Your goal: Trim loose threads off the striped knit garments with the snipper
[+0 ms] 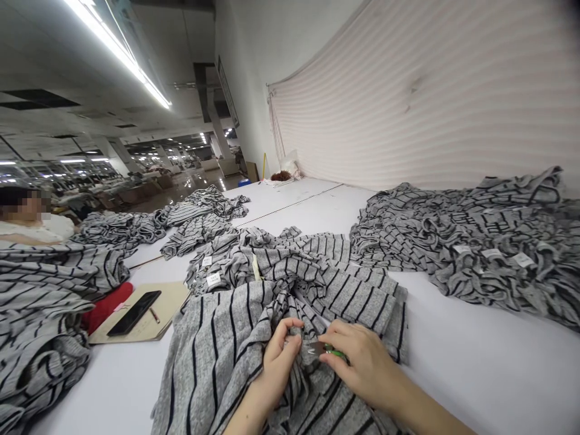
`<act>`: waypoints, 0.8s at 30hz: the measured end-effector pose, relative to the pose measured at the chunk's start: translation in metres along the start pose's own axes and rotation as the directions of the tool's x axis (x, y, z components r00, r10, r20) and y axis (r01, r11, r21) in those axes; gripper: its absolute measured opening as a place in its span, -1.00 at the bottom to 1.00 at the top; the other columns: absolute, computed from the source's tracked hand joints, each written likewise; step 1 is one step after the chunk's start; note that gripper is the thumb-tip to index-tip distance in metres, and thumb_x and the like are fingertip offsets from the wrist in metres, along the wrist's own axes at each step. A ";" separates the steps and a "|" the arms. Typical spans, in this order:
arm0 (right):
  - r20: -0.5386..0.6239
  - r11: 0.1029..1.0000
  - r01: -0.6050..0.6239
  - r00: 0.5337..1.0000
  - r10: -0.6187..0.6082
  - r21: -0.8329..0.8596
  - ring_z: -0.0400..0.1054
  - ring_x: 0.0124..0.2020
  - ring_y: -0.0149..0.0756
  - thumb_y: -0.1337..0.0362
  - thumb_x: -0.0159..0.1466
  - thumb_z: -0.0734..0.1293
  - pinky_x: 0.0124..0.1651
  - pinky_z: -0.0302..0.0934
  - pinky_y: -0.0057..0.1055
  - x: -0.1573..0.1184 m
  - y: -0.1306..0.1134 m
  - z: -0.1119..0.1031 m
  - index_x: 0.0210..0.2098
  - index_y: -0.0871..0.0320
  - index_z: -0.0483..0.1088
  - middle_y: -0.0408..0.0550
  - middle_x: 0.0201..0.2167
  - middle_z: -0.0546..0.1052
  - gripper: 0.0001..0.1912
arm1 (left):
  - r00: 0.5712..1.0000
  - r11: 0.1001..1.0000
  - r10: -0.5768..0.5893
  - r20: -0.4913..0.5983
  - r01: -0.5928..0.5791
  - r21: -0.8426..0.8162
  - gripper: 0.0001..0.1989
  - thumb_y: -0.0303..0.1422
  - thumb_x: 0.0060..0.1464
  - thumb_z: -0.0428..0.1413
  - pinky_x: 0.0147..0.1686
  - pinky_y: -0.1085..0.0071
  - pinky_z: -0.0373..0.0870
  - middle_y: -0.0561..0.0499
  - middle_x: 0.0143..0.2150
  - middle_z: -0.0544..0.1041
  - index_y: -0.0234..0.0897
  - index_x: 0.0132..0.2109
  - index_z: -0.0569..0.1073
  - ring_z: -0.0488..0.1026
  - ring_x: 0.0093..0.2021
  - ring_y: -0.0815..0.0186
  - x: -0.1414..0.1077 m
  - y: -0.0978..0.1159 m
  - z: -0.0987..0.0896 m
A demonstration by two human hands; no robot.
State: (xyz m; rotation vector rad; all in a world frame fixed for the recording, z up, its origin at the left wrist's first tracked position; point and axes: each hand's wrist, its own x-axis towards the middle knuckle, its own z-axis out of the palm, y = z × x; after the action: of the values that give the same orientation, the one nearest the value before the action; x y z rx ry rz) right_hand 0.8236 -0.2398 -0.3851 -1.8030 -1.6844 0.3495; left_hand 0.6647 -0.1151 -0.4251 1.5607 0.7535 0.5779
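A black phone (135, 313) and a pen (154, 315) lie on a beige pad (174, 297) at left. A red cloth item (107, 308) adjoins the pad. A person (43, 228) in white is located farther left. A pale striped sheet (408, 121) hangs at far right. A lit lamp (123, 59) is overhead.

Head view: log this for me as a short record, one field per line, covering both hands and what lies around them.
Left hand: fingers pinching grey knit fabric with black stripes
Right hand: holding small metal snips with green handles, blades toward the left hand
Surface: white tabletop
Left side: black flat phone and short slim pen on a beige paper notebook; red cloth beside it
Right side: heap of grey black-striped garments with white labels
Nearby: person in a white top, far left
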 end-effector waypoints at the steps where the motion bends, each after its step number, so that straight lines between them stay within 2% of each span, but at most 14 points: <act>1: 0.004 1.000 0.002 1.000 -0.002 0.015 0.37 -0.26 -0.25 0.28 0.27 0.31 -0.21 0.15 -0.39 0.000 0.000 0.000 -0.19 0.02 0.49 -0.14 -0.28 0.49 -0.85 | 1.000 1.000 -0.006 0.005 0.006 0.004 -0.56 -0.02 0.07 0.06 -0.38 0.45 0.11 0.18 -0.51 0.20 -0.25 -0.06 0.33 0.16 -0.46 0.37 -0.001 0.002 0.000; 6: -0.053 0.990 -0.069 0.996 0.076 0.126 0.39 -0.28 -0.27 0.23 0.33 0.21 -0.20 0.18 -0.39 0.000 0.008 0.007 -0.23 0.05 0.51 -0.11 -0.29 0.50 -0.77 | 0.998 0.998 -0.046 0.037 0.047 -0.029 -0.61 -0.06 0.08 0.05 -0.37 0.47 0.13 0.19 -0.51 0.21 -0.23 -0.05 0.32 0.20 -0.45 0.38 -0.002 0.008 -0.001; 9: -0.057 0.950 -0.169 0.980 0.190 0.261 0.39 -0.22 -0.22 0.20 0.22 0.31 -0.17 0.21 -0.38 0.002 0.017 0.015 -0.18 0.08 0.46 -0.08 -0.23 0.49 -0.80 | 0.997 0.999 -0.051 0.056 0.052 -0.012 -0.65 -0.09 0.14 0.00 -0.37 0.46 0.17 0.17 -0.50 0.25 -0.23 -0.05 0.31 0.24 -0.45 0.37 -0.004 0.012 0.001; 11: -0.012 0.918 -0.210 0.974 0.227 0.336 0.37 -0.25 -0.23 0.24 0.15 0.34 -0.20 0.21 -0.40 0.005 0.021 0.022 -0.25 0.12 0.43 -0.11 -0.31 0.49 -0.83 | 0.997 0.994 0.010 0.073 -0.017 0.104 -0.73 -0.17 0.16 0.00 -0.34 0.43 0.23 0.12 -0.44 0.33 -0.23 -0.09 0.33 0.31 -0.40 0.34 -0.009 0.014 0.002; 13: 0.021 0.898 -0.202 0.977 0.211 0.390 0.33 -0.36 -0.29 0.31 0.15 0.29 -0.29 0.18 -0.44 0.005 0.024 0.027 -0.37 0.14 0.38 -0.18 -0.45 0.43 -0.95 | 0.978 0.925 0.192 0.083 -0.209 0.319 -0.88 -0.31 0.14 0.04 -0.28 0.41 0.28 0.06 -0.36 0.39 -0.23 -0.18 0.35 0.35 -0.31 0.31 -0.017 0.013 0.003; 14: 0.015 0.897 -0.183 0.981 0.193 0.402 0.30 -0.40 -0.32 0.35 0.15 0.25 -0.33 0.15 -0.46 0.004 0.024 0.029 -0.41 0.14 0.35 -0.20 -0.49 0.40 -0.95 | 0.941 0.835 0.326 0.094 -0.333 0.438 -0.96 -0.40 0.13 0.05 -0.26 0.40 0.30 0.04 -0.33 0.40 -0.23 -0.24 0.35 0.36 -0.28 0.30 -0.021 0.011 0.003; 16: -0.024 0.909 -0.139 0.987 0.161 0.393 0.28 -0.41 -0.34 0.42 0.12 0.21 -0.34 0.14 -0.47 -0.001 0.022 0.028 -0.41 0.13 0.35 -0.21 -0.48 0.39 -0.89 | 0.803 0.585 0.580 0.136 -0.527 0.617 -0.88 -0.55 0.10 0.01 -0.28 0.42 0.31 0.02 -0.34 0.39 -0.23 -0.33 0.33 0.34 -0.30 0.31 -0.028 0.004 0.002; 18: -0.044 0.924 -0.117 0.989 0.143 0.365 0.31 -0.36 -0.33 0.45 0.11 0.22 -0.30 0.15 -0.46 -0.009 0.016 0.024 -0.38 0.11 0.38 -0.18 -0.41 0.43 -0.84 | 0.662 0.388 0.728 0.178 -0.612 0.689 -0.79 -0.63 0.09 -0.06 -0.35 0.47 0.32 0.02 -0.37 0.36 -0.23 -0.36 0.31 0.31 -0.35 0.35 -0.032 -0.003 0.001; 19: -0.030 0.924 -0.116 0.990 0.136 0.366 0.33 -0.33 -0.31 0.44 0.11 0.24 -0.27 0.17 -0.45 -0.012 0.013 0.021 -0.35 0.10 0.40 -0.16 -0.37 0.45 -0.84 | 0.621 0.339 0.761 0.190 -0.629 0.699 -0.78 -0.66 0.08 -0.06 -0.36 0.48 0.33 0.02 -0.37 0.35 -0.24 -0.36 0.30 0.31 -0.36 0.36 -0.034 -0.006 0.001; 20: -0.008 0.919 -0.119 0.991 0.132 0.376 0.34 -0.29 -0.30 0.41 0.13 0.27 -0.23 0.18 -0.44 -0.015 0.009 0.017 -0.33 0.09 0.43 -0.15 -0.33 0.46 -0.84 | 0.595 0.312 0.779 0.198 -0.642 0.700 -0.77 -0.67 0.07 -0.06 -0.36 0.49 0.34 0.02 -0.37 0.34 -0.24 -0.35 0.30 0.31 -0.35 0.36 -0.034 -0.008 0.001; 22: 0.032 0.909 -0.130 0.991 0.128 0.397 0.36 -0.26 -0.28 0.34 0.15 0.32 -0.20 0.19 -0.44 -0.017 0.003 0.011 -0.26 0.07 0.47 -0.14 -0.30 0.46 -0.84 | 0.574 0.295 0.793 0.206 -0.657 0.694 -0.77 -0.68 0.05 -0.04 -0.27 0.46 0.39 0.01 -0.33 0.37 -0.24 -0.34 0.30 0.36 -0.28 0.35 -0.034 -0.009 0.003; 24: 0.043 0.912 -0.130 0.992 0.123 0.389 0.36 -0.25 -0.28 0.30 0.18 0.33 -0.18 0.19 -0.44 -0.016 0.001 0.009 -0.23 0.05 0.49 -0.14 -0.30 0.47 -0.84 | 0.587 0.335 0.788 0.186 -0.662 0.670 -0.78 -0.66 0.03 -0.03 -0.13 0.35 0.41 -0.06 -0.19 0.44 -0.23 -0.34 0.29 0.41 -0.12 0.27 -0.033 -0.004 0.002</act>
State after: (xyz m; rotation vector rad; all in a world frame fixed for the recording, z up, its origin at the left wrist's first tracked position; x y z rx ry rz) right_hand 0.8165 -0.2531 -0.3960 -1.6103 -1.3900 0.7081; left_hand 0.6437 -0.1407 -0.4275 2.6361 0.3158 1.2205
